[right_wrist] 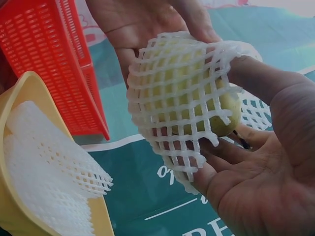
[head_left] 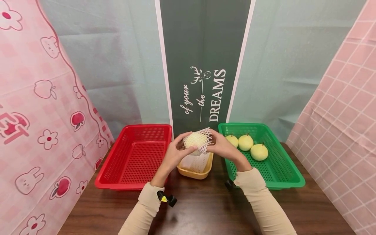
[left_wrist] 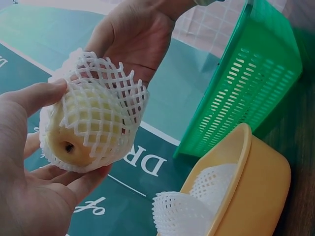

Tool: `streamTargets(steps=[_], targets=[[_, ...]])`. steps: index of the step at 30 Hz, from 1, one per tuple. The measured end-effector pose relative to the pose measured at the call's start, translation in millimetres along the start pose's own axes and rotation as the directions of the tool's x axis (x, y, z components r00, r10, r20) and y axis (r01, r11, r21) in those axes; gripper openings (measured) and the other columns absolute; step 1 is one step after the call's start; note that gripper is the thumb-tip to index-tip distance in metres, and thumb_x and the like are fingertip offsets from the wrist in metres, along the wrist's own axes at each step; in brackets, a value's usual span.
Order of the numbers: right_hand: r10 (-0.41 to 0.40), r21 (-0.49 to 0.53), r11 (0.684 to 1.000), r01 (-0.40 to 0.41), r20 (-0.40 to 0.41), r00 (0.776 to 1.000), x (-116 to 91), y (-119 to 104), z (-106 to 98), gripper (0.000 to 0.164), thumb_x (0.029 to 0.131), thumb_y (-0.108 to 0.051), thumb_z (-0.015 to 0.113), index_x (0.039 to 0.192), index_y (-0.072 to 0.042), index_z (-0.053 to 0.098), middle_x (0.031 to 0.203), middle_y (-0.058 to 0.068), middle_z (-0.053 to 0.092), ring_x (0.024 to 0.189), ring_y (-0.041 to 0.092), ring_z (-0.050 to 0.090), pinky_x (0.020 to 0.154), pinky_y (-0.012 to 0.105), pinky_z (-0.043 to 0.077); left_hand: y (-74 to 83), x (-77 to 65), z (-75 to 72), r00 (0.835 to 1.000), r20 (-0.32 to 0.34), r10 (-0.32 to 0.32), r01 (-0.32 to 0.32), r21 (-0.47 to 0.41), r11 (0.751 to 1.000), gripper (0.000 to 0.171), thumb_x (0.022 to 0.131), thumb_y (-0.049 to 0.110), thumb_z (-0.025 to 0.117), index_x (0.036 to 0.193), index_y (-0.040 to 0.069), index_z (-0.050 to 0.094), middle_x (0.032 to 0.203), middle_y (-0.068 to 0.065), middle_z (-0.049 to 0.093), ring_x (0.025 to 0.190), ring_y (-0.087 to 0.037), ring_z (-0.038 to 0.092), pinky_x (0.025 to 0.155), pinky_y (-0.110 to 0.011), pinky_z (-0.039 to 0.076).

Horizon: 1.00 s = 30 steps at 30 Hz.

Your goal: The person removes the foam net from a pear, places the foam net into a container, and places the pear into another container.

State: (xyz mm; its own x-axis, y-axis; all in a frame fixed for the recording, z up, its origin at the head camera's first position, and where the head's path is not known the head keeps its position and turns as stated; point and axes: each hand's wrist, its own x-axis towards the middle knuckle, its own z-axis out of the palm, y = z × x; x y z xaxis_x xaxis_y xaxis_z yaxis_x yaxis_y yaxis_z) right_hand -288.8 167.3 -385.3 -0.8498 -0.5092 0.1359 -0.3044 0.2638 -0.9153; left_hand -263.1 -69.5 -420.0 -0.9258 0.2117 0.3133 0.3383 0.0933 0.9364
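A pale yellow pear (head_left: 194,141) is held up in front of me, wrapped in a white foam net sleeve (head_left: 206,138). My left hand (head_left: 174,153) grips the wrapped pear from the left, thumb near and fingers round the far side. In the left wrist view the pear's dimpled end (left_wrist: 68,146) faces that palm. On the other side, my right hand (head_left: 224,147) holds the loose end of the net between thumb and fingers. In the right wrist view the pear's stem end (right_wrist: 229,115) shows at the sleeve's open edge.
Below the hands stands a yellow basin (head_left: 195,175) with more foam nets (head_left: 196,162) inside. A red basket (head_left: 102,169) is at the left. The green basket (head_left: 282,160) at the right holds 3 visible pears (head_left: 259,152). All stand on a dark wooden table (head_left: 199,209).
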Motion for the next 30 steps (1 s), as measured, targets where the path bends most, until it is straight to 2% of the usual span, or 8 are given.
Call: streamTargets(steps=[6,13,18,23,30], targets=[[-0.001,0.006,1.0,0.001,-0.01,1.0,0,2,-1,0.071,0.094,-0.005,0.076,0.156,-0.001,0.042,0.138,0.023,0.063,0.121,0.027,0.066,0.09,0.031,0.06,-0.1,0.2,1.2,1.0,-0.006,0.003,-0.003,-0.004,1.0,0.059,0.093,0.019,0.084,0.147,0.026,0.063,0.146,-0.005,0.065,0.127,-0.027,0.068,0.104,-0.043,0.059],[-0.002,0.02,1.0,0.002,-0.03,1.0,1,8,-1,0.074,0.09,-0.001,0.072,0.156,0.0,0.042,0.144,0.026,0.059,0.13,0.039,0.061,0.09,0.033,0.059,-0.3,0.0,1.0,1.0,-0.012,0.01,-0.01,-0.007,1.0,0.06,0.093,0.018,0.084,0.148,0.022,0.062,0.148,-0.007,0.065,0.13,-0.027,0.067,0.109,-0.043,0.056],[0.0,0.018,1.0,0.001,-0.04,0.999,2,10,0,0.073,0.09,-0.001,0.072,0.157,-0.002,0.042,0.143,0.025,0.06,0.128,0.038,0.062,0.089,0.033,0.059,-0.1,0.0,0.5,1.0,-0.021,0.023,-0.023,-0.004,1.0,0.059,0.093,0.018,0.084,0.147,0.022,0.063,0.147,-0.007,0.066,0.129,-0.027,0.068,0.108,-0.044,0.056],[-0.007,0.007,1.0,0.008,-0.062,0.998,3,11,0,0.073,0.089,-0.002,0.072,0.156,-0.001,0.043,0.144,0.025,0.06,0.132,0.039,0.061,0.093,0.033,0.058,-1.4,0.6,-0.5,0.999,-0.032,0.027,-0.027,-0.001,1.0,0.057,0.093,0.018,0.084,0.146,0.02,0.064,0.146,-0.008,0.066,0.129,-0.028,0.068,0.107,-0.046,0.057],[0.005,0.015,1.0,-0.004,-0.083,0.997,2,10,-1,0.073,0.088,-0.001,0.07,0.156,0.0,0.042,0.143,0.025,0.06,0.13,0.039,0.062,0.094,0.033,0.058,-0.6,1.2,-1.0,0.999,-0.045,0.026,-0.026,-0.008,1.0,0.055,0.093,0.016,0.083,0.145,0.018,0.065,0.146,-0.009,0.066,0.131,-0.028,0.068,0.104,-0.041,0.058]])
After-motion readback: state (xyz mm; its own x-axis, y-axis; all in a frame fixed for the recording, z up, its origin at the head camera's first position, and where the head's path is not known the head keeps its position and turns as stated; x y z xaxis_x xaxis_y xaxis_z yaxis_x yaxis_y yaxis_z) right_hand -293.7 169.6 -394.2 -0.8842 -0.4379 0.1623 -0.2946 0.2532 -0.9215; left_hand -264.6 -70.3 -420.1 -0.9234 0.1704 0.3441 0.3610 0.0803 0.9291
